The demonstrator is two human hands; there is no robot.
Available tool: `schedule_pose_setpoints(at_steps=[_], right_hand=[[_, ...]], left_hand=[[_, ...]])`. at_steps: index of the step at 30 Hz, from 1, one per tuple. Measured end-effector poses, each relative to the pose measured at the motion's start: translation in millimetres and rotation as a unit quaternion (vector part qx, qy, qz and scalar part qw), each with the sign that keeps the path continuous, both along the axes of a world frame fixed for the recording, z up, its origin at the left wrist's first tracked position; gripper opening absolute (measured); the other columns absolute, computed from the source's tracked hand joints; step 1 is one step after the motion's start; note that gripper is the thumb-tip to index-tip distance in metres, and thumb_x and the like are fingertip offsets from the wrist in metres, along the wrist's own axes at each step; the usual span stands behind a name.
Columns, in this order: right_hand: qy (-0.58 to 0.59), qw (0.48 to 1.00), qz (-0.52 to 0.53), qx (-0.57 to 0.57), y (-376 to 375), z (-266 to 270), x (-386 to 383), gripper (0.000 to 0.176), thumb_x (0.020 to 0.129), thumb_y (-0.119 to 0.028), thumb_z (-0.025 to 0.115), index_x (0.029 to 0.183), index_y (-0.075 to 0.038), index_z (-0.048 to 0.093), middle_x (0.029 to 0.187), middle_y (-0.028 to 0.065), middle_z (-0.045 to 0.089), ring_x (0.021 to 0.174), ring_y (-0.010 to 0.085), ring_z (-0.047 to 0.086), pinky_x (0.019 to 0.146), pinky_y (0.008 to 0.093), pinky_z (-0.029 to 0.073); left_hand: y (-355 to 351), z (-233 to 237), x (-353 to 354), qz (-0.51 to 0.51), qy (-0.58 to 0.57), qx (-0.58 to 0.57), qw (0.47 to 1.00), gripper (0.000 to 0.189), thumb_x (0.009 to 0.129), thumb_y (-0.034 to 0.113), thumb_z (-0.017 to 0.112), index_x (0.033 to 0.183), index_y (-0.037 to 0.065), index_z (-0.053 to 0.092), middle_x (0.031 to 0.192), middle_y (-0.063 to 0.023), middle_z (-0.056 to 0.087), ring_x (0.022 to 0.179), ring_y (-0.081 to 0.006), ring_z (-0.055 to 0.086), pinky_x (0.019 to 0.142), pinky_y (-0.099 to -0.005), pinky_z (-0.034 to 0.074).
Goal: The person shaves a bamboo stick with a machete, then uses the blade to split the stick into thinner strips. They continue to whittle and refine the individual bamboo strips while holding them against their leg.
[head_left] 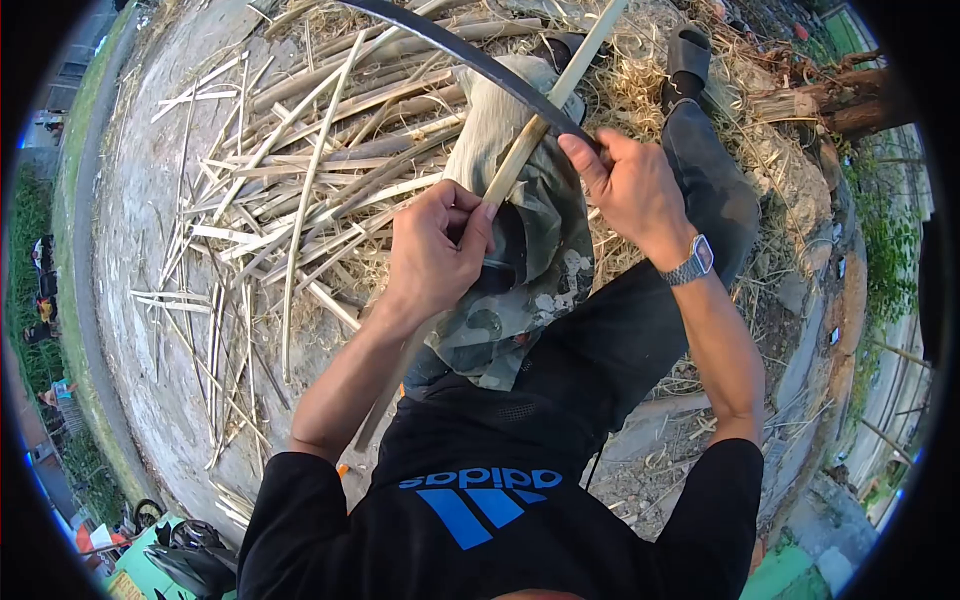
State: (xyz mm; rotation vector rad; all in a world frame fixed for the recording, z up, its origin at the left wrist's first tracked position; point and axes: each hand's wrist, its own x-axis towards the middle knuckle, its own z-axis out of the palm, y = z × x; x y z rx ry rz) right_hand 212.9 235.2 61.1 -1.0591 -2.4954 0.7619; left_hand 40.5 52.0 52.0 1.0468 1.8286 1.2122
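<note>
My left hand (438, 243) is closed around a pale bamboo strip (514, 160), pinching it between thumb and fingers. The strip slants away from me over my lap, and a length of it seems to trail back under my left forearm. My right hand (636, 192) grips the near end of a long, dark curved blade (455, 47); its handle is hidden in the fingers. The blade crosses the strip just beyond my left hand and touches or nearly touches it. A camouflage cloth (540, 240) lies over my left leg beneath the strip.
Many split bamboo strips (300, 210) lie heaped on the concrete ground to the left. Curly shavings (640, 85) surround my feet. A thick log (830, 103) lies at the far right. A parked motorbike (190, 555) shows at the lower left.
</note>
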Motion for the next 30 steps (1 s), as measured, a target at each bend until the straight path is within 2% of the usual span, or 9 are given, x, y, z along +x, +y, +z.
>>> schedule_pose_setpoints(at_steps=[3, 11, 14, 16, 20, 21, 26, 28, 30], right_hand=[[-0.015, 0.993, 0.100, 0.068, -33.4, 0.2, 3.7, 0.064, 0.099, -0.060, 0.061, 0.069, -0.004, 0.061, 0.050, 0.0146, 0.059, 0.048, 0.0342, 0.065, 0.044, 0.0422, 0.049], [0.002, 0.998, 0.043, 0.034, -32.0, -7.6, -2.6, 0.066, 0.099, -0.063, 0.059, 0.074, -0.002, 0.063, 0.048, 0.0149, 0.057, 0.047, 0.0334, 0.065, 0.044, 0.0432, 0.050], [0.014, 0.989, 0.110, 0.099, -27.4, -13.9, 4.2, 0.067, 0.099, -0.064, 0.058, 0.071, -0.003, 0.061, 0.049, 0.0141, 0.058, 0.049, 0.0342, 0.066, 0.044, 0.0435, 0.050], [0.020, 0.997, 0.060, 0.048, -14.8, -8.3, 0.8, 0.069, 0.098, -0.067, 0.058, 0.069, -0.004, 0.060, 0.049, 0.0133, 0.058, 0.049, 0.0349, 0.066, 0.046, 0.0428, 0.052], [-0.016, 0.994, 0.087, 0.070, -38.6, -5.3, -0.7, 0.066, 0.099, -0.063, 0.058, 0.068, -0.004, 0.060, 0.049, 0.0148, 0.058, 0.048, 0.0347, 0.065, 0.046, 0.0418, 0.052], [0.008, 0.984, 0.114, 0.136, -38.2, -13.0, 3.1, 0.065, 0.100, -0.062, 0.057, 0.070, -0.004, 0.062, 0.049, 0.0152, 0.058, 0.047, 0.0349, 0.064, 0.045, 0.0425, 0.052], [-0.020, 0.997, -0.013, 0.080, -4.0, -4.3, -2.0, 0.066, 0.098, -0.066, 0.056, 0.072, -0.006, 0.062, 0.050, 0.0148, 0.060, 0.049, 0.0363, 0.066, 0.049, 0.0445, 0.054], [0.009, 0.992, 0.095, 0.083, -30.6, -5.6, 1.3, 0.066, 0.099, -0.066, 0.056, 0.072, -0.006, 0.062, 0.051, 0.0161, 0.060, 0.051, 0.0364, 0.067, 0.048, 0.0435, 0.053], [0.002, 0.987, 0.112, 0.111, -32.4, -10.6, 4.1, 0.065, 0.100, -0.063, 0.057, 0.071, -0.004, 0.063, 0.052, 0.0172, 0.060, 0.052, 0.0367, 0.067, 0.047, 0.0444, 0.051]], left_hand=[[3.8, -2.8, 2.6, -0.009, 0.001, 0.017, 1.000, 0.017, 0.104, 0.013, 0.065, 0.096, -0.001, 0.060, 0.068, -0.0022, 0.066, 0.056, -0.0044, 0.056, 0.052, -0.0214, 0.042], [10.8, 2.7, 0.0, 0.011, -0.039, 0.010, 0.999, 0.017, 0.102, 0.011, 0.065, 0.095, -0.003, 0.060, 0.067, -0.0032, 0.066, 0.056, -0.0051, 0.057, 0.051, -0.0231, 0.042], [8.8, 0.2, -3.3, 0.010, -0.050, -0.003, 0.999, 0.016, 0.101, 0.010, 0.066, 0.093, -0.003, 0.061, 0.066, -0.0031, 0.067, 0.057, -0.0057, 0.059, 0.053, -0.0249, 0.043], [9.9, 1.1, -2.4, 0.003, -0.030, -0.006, 1.000, 0.015, 0.101, 0.010, 0.065, 0.095, -0.003, 0.061, 0.066, -0.0037, 0.067, 0.058, -0.0067, 0.061, 0.055, -0.0245, 0.046], [12.3, -0.4, -0.5, 0.022, -0.069, 0.004, 0.997, 0.016, 0.101, 0.010, 0.066, 0.094, -0.004, 0.061, 0.066, -0.0029, 0.067, 0.057, -0.0050, 0.057, 0.052, -0.0234, 0.043], [11.6, 0.9, 4.1, 0.013, -0.073, 0.039, 0.996, 0.018, 0.105, 0.014, 0.063, 0.098, -0.001, 0.058, 0.067, -0.0017, 0.062, 0.053, -0.0043, 0.053, 0.048, -0.0202, 0.039], [8.3, 6.0, 5.1, -0.002, -0.065, -0.010, 0.998, 0.019, 0.105, 0.015, 0.064, 0.098, -0.002, 0.058, 0.067, -0.0018, 0.062, 0.052, -0.0046, 0.053, 0.048, -0.0204, 0.039], [13.5, 0.5, 3.1, 0.002, -0.070, 0.000, 0.998, 0.020, 0.105, 0.015, 0.063, 0.098, -0.002, 0.057, 0.067, -0.0022, 0.062, 0.052, -0.0047, 0.053, 0.047, -0.0203, 0.039], [11.5, -5.0, 0.8, -0.023, -0.031, 0.008, 0.999, 0.019, 0.105, 0.015, 0.063, 0.097, -0.002, 0.057, 0.067, -0.0025, 0.062, 0.052, -0.0047, 0.053, 0.047, -0.0202, 0.038]])
